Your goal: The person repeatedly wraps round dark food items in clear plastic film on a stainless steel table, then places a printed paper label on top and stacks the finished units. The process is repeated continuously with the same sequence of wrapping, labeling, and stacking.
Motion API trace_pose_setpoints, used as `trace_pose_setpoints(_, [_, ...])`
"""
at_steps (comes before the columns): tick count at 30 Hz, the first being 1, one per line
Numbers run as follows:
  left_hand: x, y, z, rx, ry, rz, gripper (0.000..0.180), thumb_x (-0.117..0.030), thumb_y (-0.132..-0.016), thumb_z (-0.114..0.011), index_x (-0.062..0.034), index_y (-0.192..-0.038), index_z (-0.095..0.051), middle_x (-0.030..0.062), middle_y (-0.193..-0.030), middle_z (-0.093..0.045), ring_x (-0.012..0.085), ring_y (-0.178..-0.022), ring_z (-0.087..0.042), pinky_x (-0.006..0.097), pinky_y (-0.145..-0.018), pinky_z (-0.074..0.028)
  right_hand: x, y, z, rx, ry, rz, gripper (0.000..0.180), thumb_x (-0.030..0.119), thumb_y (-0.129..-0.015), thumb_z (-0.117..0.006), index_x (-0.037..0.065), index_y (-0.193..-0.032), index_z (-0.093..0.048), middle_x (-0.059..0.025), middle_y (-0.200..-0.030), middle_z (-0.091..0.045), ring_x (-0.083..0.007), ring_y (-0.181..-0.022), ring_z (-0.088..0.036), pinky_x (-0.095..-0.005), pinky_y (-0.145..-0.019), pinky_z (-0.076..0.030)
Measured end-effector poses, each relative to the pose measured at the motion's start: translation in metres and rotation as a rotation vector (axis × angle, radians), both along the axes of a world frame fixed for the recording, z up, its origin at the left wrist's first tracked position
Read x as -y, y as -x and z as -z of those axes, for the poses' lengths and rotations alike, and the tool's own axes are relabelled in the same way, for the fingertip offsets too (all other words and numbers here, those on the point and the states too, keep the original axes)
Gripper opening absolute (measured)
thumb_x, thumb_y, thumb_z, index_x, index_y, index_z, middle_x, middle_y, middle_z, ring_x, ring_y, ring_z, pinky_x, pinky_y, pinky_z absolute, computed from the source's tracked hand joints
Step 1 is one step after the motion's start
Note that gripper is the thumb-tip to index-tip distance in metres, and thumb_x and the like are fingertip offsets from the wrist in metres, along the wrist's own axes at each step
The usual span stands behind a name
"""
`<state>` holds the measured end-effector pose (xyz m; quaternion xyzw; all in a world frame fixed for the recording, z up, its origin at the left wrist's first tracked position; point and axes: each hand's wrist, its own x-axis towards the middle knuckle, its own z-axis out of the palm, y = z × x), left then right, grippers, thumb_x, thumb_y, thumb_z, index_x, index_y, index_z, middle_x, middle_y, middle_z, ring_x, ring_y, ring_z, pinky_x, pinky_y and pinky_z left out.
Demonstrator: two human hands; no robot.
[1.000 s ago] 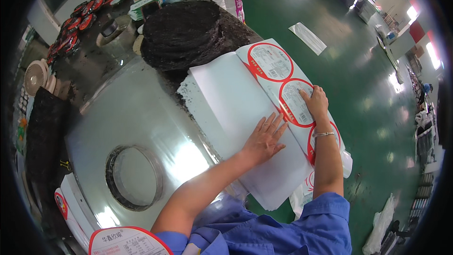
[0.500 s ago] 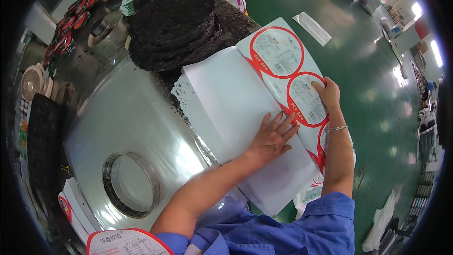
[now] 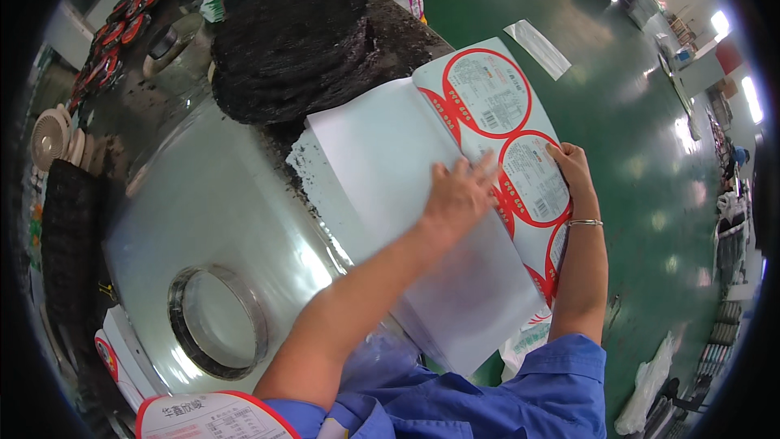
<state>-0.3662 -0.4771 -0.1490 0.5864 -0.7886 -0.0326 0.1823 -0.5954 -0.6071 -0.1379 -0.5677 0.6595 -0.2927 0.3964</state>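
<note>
My right hand (image 3: 574, 169) pinches the right edge of a printed label sheet (image 3: 473, 140), its thumb on top and its other fingers mostly hidden. White sheet with large red-ringed round labels, it lies folded over, or lifted from, plain white paper (image 3: 390, 150). My left hand (image 3: 461, 195), slightly blurred, has its fingers apart and holds nothing. It lies over the seam where the white paper meets the printed part; whether it presses down there I cannot tell.
Left of the paper, a metal ring (image 3: 218, 321) rests on a shiny, clear-covered worktop (image 3: 268, 219). A stack of black round sheets (image 3: 288, 53) stands beyond. Red-and-black round packs (image 3: 134, 12) lie far left. A round label (image 3: 215, 421) is at the lower left. Green floor (image 3: 642, 195) stretches right.
My left hand has moved up along the seam, away from me. The right hand has shifted slightly down and right, still holding the label sheet's edge.
</note>
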Motion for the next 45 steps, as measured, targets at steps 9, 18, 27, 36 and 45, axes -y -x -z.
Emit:
trace_pose_setpoints(9, [0.049, -0.051, 0.007, 0.017, 0.064, -0.173, 0.059, -0.041, -0.082, -0.05, -0.0106, -0.131, -0.037, 0.0032, -0.138, -0.033, 0.0274, -0.12, -0.031, 0.049, -0.091, -0.026, 0.002, 0.009, 0.024, -0.235, 0.287, -0.084, 0.036, 0.027, -0.081, -0.059, 0.005, -0.056, -0.047, 0.0036, -0.051, -0.042, -0.0048, -0.046, -0.035, -0.0238, -0.041, -0.028])
trace_pose_setpoints(18, [-0.059, 0.074, -0.003, -0.23, -0.014, 0.528, 0.074, -0.044, -0.075, -0.057, 0.0, -0.13, -0.033, 0.0123, -0.136, -0.031, 0.027, -0.129, -0.023, 0.042, -0.107, -0.015, 0.01, 0.009, 0.025, -0.298, 0.306, -0.071, 0.038, 0.032, -0.077, -0.062, 0.0, -0.059, -0.05, -0.0057, -0.051, -0.048, -0.0118, -0.048, -0.044, -0.0296, -0.046, -0.037])
trace_pose_setpoints(27, [0.005, 0.031, 0.03, -0.197, 0.112, 0.277, 0.065, -0.03, -0.079, -0.058, -0.0005, -0.13, -0.032, 0.0118, -0.137, -0.031, 0.0267, -0.126, -0.029, 0.04, -0.105, -0.021, 0.01, 0.004, 0.021, -0.33, 0.325, -0.116, 0.039, 0.033, -0.077, -0.061, 0.0, -0.06, -0.05, -0.0087, -0.053, -0.051, -0.013, -0.049, -0.046, -0.0303, -0.048, -0.039])
trace_pose_setpoints(36, [0.032, -0.028, -0.003, -0.09, -0.09, 0.01, 0.068, -0.042, -0.086, -0.042, 0.0038, -0.133, -0.024, 0.0166, -0.14, -0.023, 0.0274, -0.132, -0.018, 0.039, -0.108, -0.014, 0.004, 0.002, 0.017, -0.369, 0.349, -0.118, 0.039, 0.032, -0.078, -0.061, -0.001, -0.062, -0.05, -0.0109, -0.053, -0.049, -0.0142, -0.049, -0.046, -0.0308, -0.049, -0.039])
trace_pose_setpoints(45, [-0.116, 0.076, 0.009, -0.112, -0.109, 0.699, 0.069, -0.041, -0.08, -0.053, 0.0024, -0.13, -0.033, 0.0133, -0.137, -0.031, 0.0259, -0.13, -0.022, 0.038, -0.107, -0.014, -0.008, -0.012, 0.003, -0.56, 0.445, -0.088, 0.037, 0.035, -0.08, -0.058, -0.001, -0.072, -0.055, -0.0192, -0.066, -0.057, -0.0337, -0.063, -0.056, -0.0382, -0.059, -0.044])
